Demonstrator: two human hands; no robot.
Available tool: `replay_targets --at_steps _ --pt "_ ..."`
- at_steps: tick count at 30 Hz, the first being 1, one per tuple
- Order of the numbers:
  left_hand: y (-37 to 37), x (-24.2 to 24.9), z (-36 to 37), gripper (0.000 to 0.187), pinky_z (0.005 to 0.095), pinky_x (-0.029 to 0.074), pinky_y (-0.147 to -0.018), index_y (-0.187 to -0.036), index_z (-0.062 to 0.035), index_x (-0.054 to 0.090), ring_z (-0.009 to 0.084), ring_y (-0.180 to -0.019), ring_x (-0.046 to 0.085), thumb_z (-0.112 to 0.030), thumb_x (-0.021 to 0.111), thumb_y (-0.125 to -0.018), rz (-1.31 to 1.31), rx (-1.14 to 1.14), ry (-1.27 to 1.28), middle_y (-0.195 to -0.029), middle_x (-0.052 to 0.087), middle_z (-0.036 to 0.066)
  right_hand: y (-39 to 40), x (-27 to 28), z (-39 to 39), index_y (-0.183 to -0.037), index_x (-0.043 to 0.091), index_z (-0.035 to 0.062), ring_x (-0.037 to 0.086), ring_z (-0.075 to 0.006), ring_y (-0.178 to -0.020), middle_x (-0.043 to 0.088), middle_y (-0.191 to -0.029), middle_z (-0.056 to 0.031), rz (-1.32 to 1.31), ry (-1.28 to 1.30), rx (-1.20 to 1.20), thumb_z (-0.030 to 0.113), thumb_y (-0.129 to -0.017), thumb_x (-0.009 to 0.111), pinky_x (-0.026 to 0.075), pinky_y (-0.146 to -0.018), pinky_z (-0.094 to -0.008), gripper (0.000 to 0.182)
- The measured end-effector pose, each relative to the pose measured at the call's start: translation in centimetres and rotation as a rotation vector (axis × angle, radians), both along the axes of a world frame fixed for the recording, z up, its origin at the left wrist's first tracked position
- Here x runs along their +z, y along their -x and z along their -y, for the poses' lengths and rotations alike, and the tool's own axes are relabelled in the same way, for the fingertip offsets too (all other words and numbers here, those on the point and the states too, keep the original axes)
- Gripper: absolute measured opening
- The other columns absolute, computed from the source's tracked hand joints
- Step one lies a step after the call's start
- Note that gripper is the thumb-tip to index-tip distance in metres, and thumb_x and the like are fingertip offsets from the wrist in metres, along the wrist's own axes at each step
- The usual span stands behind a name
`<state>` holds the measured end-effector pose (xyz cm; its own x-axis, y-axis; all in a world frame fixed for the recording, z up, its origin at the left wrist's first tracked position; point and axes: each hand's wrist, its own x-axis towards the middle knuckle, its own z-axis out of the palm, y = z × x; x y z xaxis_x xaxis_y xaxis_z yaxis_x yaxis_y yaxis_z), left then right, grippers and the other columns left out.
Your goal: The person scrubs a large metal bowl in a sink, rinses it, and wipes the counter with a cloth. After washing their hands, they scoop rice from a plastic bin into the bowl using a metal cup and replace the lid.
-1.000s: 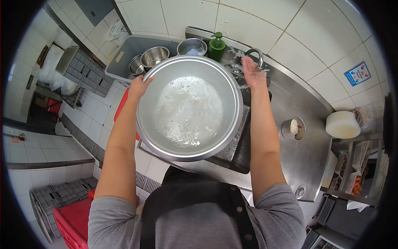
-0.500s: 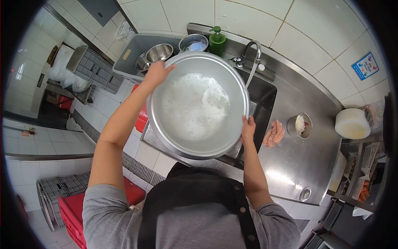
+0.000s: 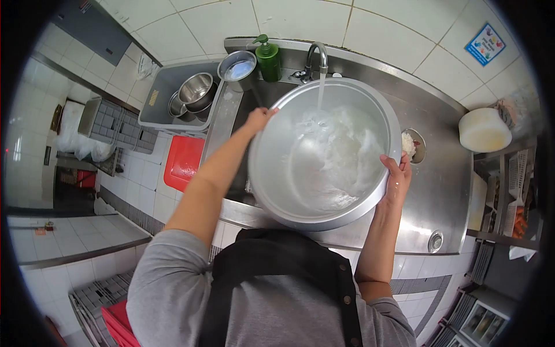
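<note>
At the far left of the work area stands a grey bin (image 3: 151, 111) with steel bowls (image 3: 196, 89) inside; a red panel (image 3: 184, 162) lies lower, near the sink's edge. Just right of the bin, a small steel pot (image 3: 237, 72) holds something pale blue, beside a green pump bottle (image 3: 268, 62).

The left hand (image 3: 260, 120) grips the upper left rim of a large metal basin (image 3: 270, 173), fingers closed narrowly over the edge. The basin is over the sink (image 3: 243, 168) and partly over the steel counter (image 3: 430, 208); whether it rests on either, I cannot tell. Water (image 3: 341, 159) inside lies mostly toward its right side, foamy in parts. The tap (image 3: 321, 55) runs a stream into it at the upper edge.

The right hand (image 3: 396, 176) holds the right rim, thumb over the edge, fingers at the outer side. Behind it, a small steel bowl (image 3: 420, 151) contains white matter (image 3: 408, 146). A round drain (image 3: 436, 241) is nearer the counter's front, and a pale round tub (image 3: 484, 130) is at the far right, below a blue-bordered sign (image 3: 485, 44).
</note>
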<state>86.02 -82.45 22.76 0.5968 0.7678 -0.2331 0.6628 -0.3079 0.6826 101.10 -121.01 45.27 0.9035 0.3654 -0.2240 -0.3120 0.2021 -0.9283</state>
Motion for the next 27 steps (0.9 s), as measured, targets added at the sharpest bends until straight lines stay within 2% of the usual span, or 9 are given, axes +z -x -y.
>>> replay_targets --at_steps 3,7,9,14,16,20,23,25,27 --pt "-1.6 -3.0 2.4 0.069 0.0370 0.049 -0.084 -0.104 0.0033 0.067 0.0290 -0.095 0.066 -0.062 0.059 -0.084 0.120 0.054 0.142 -0.098 0.068 0.021 0.3 1.2 -1.0 -0.090 0.055 0.0059 0.051 -0.0091 -0.075 0.059 -0.083 -0.0002 0.143 0.033 -0.014 -0.004 -0.073 0.065 0.037 -0.074 -0.0232 0.022" --pt "-1.9 -2.0 0.6 0.050 0.0358 0.049 -0.068 -0.099 0.0046 0.067 0.0194 -0.072 0.061 -0.043 0.070 -0.085 0.328 0.183 0.450 -0.085 0.068 0.012 -3.6 0.2 -1.1 -0.089 0.058 0.0055 0.055 -0.0102 -0.072 0.061 -0.080 -0.0011 0.108 0.063 0.016 -0.004 -0.075 0.064 0.041 -0.070 -0.0234 0.018" --pt "-0.2 3.9 -0.1 0.050 0.0339 0.050 -0.067 -0.097 0.0057 0.067 0.0187 -0.072 0.062 -0.042 0.071 -0.085 0.355 0.303 0.557 -0.085 0.068 0.013 -5.3 -3.4 -1.2 -0.089 0.059 0.0049 0.058 -0.0115 -0.070 0.064 -0.081 -0.0036 -0.008 0.045 0.027 -0.002 -0.077 0.064 0.046 -0.067 -0.0254 0.015" --pt "6.0 16.3 -3.4 0.044 0.0327 0.050 -0.065 -0.096 0.0054 0.068 0.0172 -0.072 0.062 -0.038 0.068 -0.088 0.144 0.201 0.239 -0.084 0.068 0.011 -4.9 -14.9 -2.9 -0.089 0.059 0.0046 0.061 -0.0130 -0.072 0.066 -0.084 -0.0058 -0.160 0.031 0.070 0.003 -0.082 0.066 0.050 -0.067 -0.0275 0.010" --pt "7.2 21.8 -2.8 0.037 0.0308 0.049 -0.064 -0.093 0.0046 0.068 0.0152 -0.069 0.060 -0.032 0.070 -0.086 0.113 0.146 0.151 -0.080 0.066 0.010 -4.1 -19.6 -4.8 -0.098 0.061 0.0034 0.062 -0.0135 -0.074 0.066 -0.086 -0.0053 -0.187 0.007 0.131 0.006 -0.086 0.066 0.051 -0.068 -0.0278 0.014" --pt "5.8 30.2 0.5 0.026 0.0257 0.047 -0.056 -0.089 0.0031 0.066 0.0122 -0.063 0.060 -0.022 0.071 -0.084 0.197 0.077 0.242 -0.075 0.063 0.005 -0.7 -26.8 -9.2 -0.136 0.051 0.0039 0.063 -0.0153 -0.082 0.067 -0.098 -0.0067 -0.217 -0.027 0.233 0.013 -0.089 0.067 0.052 -0.072 -0.0304 0.051" --pt "3.3 32.8 2.1 0.026 0.0254 0.051 -0.063 -0.093 0.0064 0.064 0.0129 -0.071 0.062 -0.015 0.072 -0.082 0.354 0.040 0.380 -0.085 0.064 0.008 2.1 -30.5 -11.9 -0.134 0.052 0.0041 0.064 -0.0212 -0.098 0.065 -0.114 -0.0104 -0.414 -0.018 0.264 0.025 -0.090 0.066 0.052 -0.084 -0.0349 0.051" --pt "0.6 33.3 1.9 0.027 0.0236 0.053 -0.069 -0.098 0.0090 0.060 0.0135 -0.079 0.062 -0.011 0.071 -0.082 0.387 -0.027 0.485 -0.093 0.064 0.010 3.9 -27.4 -12.0 -0.132 0.054 0.0040 0.062 -0.0254 -0.106 0.063 -0.120 -0.0126 -0.634 0.003 0.414 0.038 -0.090 0.064 0.051 -0.089 -0.0389 0.055" --pt "-3.1 32.9 1.7 0.022 0.0213 0.054 -0.073 -0.096 0.0078 0.061 0.0138 -0.082 0.063 -0.008 0.069 -0.084 0.400 -0.076 0.577 -0.091 0.063 0.011 5.9 -28.5 -12.8 -0.127 0.057 0.0009 0.063 -0.0247 -0.103 0.064 -0.119 -0.0128 -0.701 -0.118 0.457 0.037 -0.090 0.064 0.050 -0.090 -0.0387 0.052"
